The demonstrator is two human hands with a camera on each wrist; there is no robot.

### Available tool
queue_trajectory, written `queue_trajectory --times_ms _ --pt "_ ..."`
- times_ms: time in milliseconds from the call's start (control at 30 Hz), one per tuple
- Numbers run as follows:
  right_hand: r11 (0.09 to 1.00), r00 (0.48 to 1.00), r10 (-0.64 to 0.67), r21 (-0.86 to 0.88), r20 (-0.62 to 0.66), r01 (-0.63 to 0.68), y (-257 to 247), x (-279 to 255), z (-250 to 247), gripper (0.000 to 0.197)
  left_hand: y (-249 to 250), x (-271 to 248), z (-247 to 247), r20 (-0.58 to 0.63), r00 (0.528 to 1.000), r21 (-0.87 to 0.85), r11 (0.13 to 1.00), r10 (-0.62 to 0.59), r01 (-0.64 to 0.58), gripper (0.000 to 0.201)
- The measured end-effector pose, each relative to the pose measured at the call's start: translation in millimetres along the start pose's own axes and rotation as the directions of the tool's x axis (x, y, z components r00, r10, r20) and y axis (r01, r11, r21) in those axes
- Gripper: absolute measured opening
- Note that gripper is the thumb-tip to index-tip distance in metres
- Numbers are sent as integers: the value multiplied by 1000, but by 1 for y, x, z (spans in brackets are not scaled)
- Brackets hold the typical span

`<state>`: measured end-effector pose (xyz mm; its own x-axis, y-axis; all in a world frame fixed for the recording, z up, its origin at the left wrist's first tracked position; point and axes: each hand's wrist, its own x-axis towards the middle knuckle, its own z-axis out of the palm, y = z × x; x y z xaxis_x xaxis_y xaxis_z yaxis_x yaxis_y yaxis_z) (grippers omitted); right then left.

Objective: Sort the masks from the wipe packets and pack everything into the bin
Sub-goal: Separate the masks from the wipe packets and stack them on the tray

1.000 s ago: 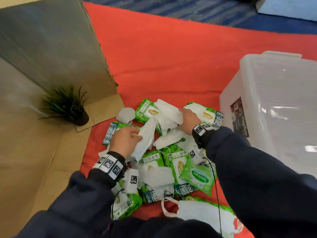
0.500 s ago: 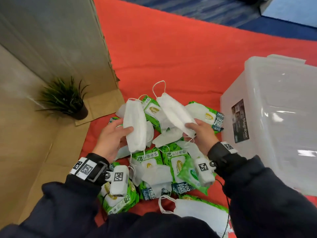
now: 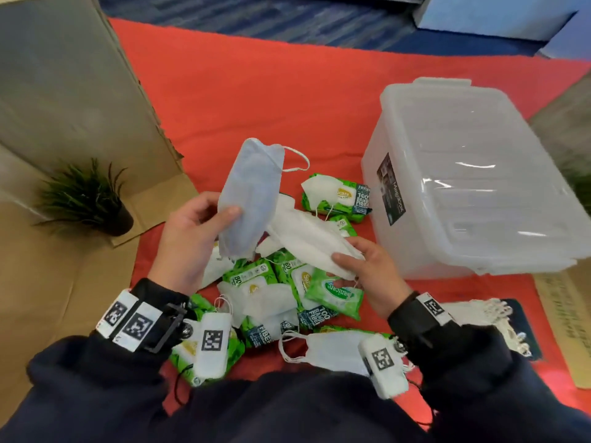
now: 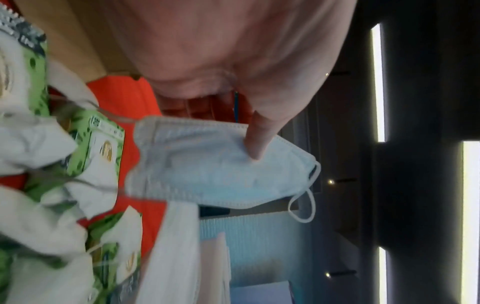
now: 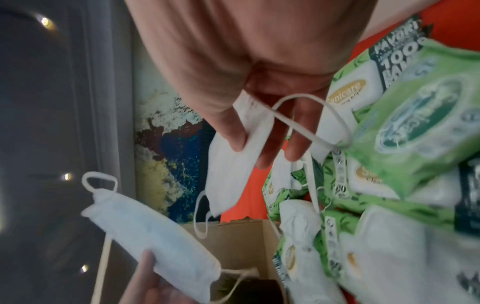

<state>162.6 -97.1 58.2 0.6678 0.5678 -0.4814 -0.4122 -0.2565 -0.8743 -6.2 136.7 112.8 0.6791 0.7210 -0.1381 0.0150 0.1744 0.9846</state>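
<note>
Sorting masks out of the pile, the left hand [image 3: 188,238] pinches a pale blue mask [image 3: 249,193] and the right hand [image 3: 367,276] grips a white mask [image 3: 307,241] (wipe packets [image 3: 332,292] untouched on the red mat [image 3: 287,100]); next, judging by this, both go to the lidded clear bin [image 3: 473,174].

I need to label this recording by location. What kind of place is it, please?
Probably an indoor room arranged for recording, not a home table: the work lies on a red mat over blue carpet, with cardboard sheets standing beside it and a small potted plant.

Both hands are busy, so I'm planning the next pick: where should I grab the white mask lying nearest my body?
Pinch the mask nearest your body at its left edge, coming from above-left. It lies flat, and its ear loops stick out there, free of the packets.
</note>
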Motion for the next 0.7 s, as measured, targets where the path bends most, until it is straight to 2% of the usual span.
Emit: queue_trajectory --times_ms 67,133,200,267,367,467,567,633,700 --pt "989 1000 30 147 -2 -29 0 -6 3 21 -3 -8 13 45 994 -113 988 -95 100 14" --pt "932 996 75 352 57 -91 0 -12 8 31 -13 -21 29 93 978 -179 963 -187 201 26" --pt "888 987 101 437 125 -146 4 -18 16 40 -25 -33 47 129 961 -187 946 -243 264 24" --pt "909 987 94 392 132 -139 12 -24 24 47 -37 -41 61 147 951 -143 945 -272 292 15" --pt "965 991 68 243 117 -95 17 -41 29 46 -47 -45 73 145 959 -27 968 -242 248 11" --pt "989 982 31 134 186 -56 21 -55 26 50 -49 -50 75 142 967 29 977 -213 211 12" --pt "999 965 43 11 260 -47 18 -64 17 47 -47 -54 71 197 954 55 974 -225 218 14" --pt "999 978 28 -35 206 -22 13 -64 9 42 -46 -55 65 245 943 118 973 -224 200 20" --pt "997 993 -73 -19 95 75 6 -59 -1 45 -46 -55 56 312 917 169 964 -247 203 28"
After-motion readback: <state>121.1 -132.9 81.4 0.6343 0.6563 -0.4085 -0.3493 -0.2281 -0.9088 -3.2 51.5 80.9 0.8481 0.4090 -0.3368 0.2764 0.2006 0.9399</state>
